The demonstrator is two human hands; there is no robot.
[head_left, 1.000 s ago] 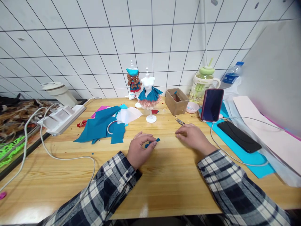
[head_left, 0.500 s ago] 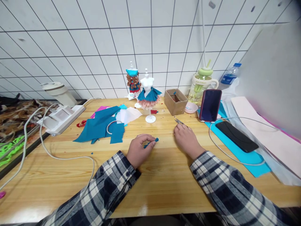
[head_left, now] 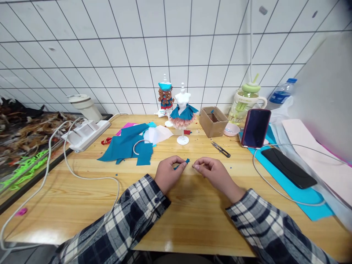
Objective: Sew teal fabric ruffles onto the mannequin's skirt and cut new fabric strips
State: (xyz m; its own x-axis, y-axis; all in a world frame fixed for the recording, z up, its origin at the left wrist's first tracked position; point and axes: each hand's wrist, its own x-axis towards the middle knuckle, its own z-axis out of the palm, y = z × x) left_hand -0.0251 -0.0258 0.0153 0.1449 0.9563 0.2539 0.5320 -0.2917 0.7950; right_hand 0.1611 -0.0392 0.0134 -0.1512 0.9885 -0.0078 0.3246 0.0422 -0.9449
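Note:
My left hand (head_left: 171, 173) is closed, pinching a small teal fabric piece (head_left: 187, 161) that pokes out past the thumb and index finger. Close by on the right, my right hand (head_left: 213, 173) has its thumb and fingertips pressed together; whatever is between them is too small to see. Thread snips (head_left: 220, 149) lie on the table just beyond the right hand. Behind both hands stands a small white dress form (head_left: 183, 98) in a teal and pink ruffled skirt (head_left: 183, 115). Teal fabric sheets (head_left: 123, 145) are spread to the left.
A second dressed form (head_left: 165, 95), an open cardboard box (head_left: 213, 124) and a pink bowl (head_left: 231, 129) stand toward the back. A propped phone (head_left: 256, 128) and a flat black phone (head_left: 288, 168) are at right. A power strip (head_left: 86, 135) with a trailing cable sits left.
My right hand has let go of the thread snips, leaving them on the table, and moved left beside my left hand. The left hand still holds the teal piece. The view has shifted slightly left.

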